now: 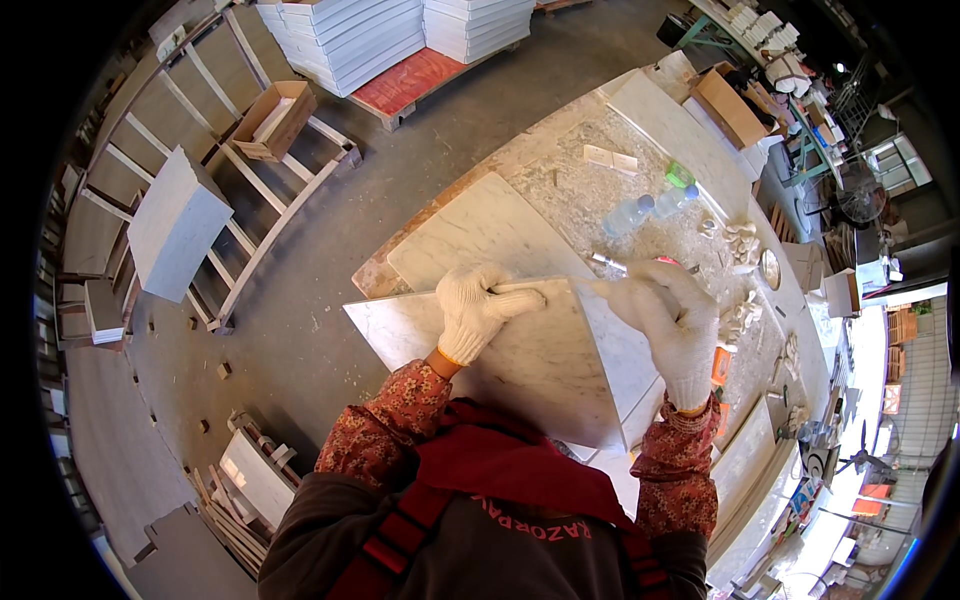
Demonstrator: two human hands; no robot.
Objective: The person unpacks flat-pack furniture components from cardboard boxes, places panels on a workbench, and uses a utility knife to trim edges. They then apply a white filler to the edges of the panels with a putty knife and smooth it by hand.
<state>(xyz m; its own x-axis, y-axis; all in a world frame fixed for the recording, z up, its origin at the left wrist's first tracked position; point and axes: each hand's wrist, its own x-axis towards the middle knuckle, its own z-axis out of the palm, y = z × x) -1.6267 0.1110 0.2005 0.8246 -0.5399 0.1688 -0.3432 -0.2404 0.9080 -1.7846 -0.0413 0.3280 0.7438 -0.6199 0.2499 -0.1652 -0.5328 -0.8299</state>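
A white marble tile with grey veins [530, 365] stands tilted in front of my body, its broad face toward me. My left hand [478, 308], in a cream knitted glove, is closed over the tile's top edge, thumb on the near face. My right hand [665, 325], in a pale glove, is at the tile's upper right corner, fingers stretched toward it and slightly blurred. I cannot tell whether its fingertips touch the tile. Another marble tile [490, 232] lies flat just beyond. More pale marble shows under and beside the held tile.
The dusty worktable [570, 140] carries plastic bottles [628, 215], crumpled gloves [740, 243], a tape roll [769, 268] and an orange box [720, 366]. To the left stands a slatted frame [270, 220] with a cardboard box [275, 120]. White slabs [345, 40] are stacked on a red pallet [420, 80].
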